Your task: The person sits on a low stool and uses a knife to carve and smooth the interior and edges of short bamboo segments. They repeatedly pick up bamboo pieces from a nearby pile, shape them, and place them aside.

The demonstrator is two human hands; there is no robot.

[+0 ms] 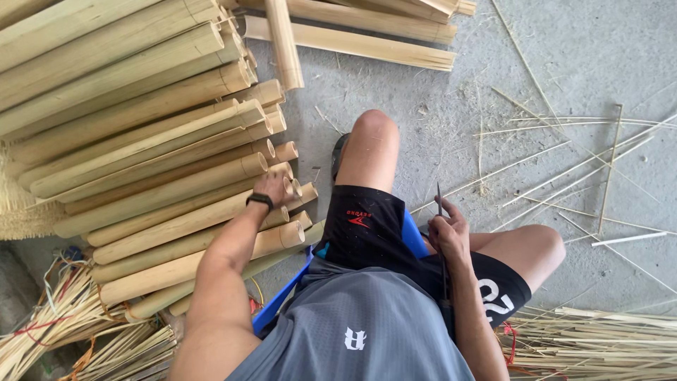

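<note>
The left hand [270, 189] rests with its fingers curled over the end of one pale yellow cut bamboo pole [176, 226] in the big pile on the grey floor [599, 56]. The pole's long way runs off to the left. The right hand [448, 233] is closed around a thin dark blade [438, 201], pointing up, well apart.

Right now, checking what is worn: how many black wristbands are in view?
1: a black wristband on the left hand, which touches the stacked pale bamboo poles. The right hand wrist shows none.
</note>
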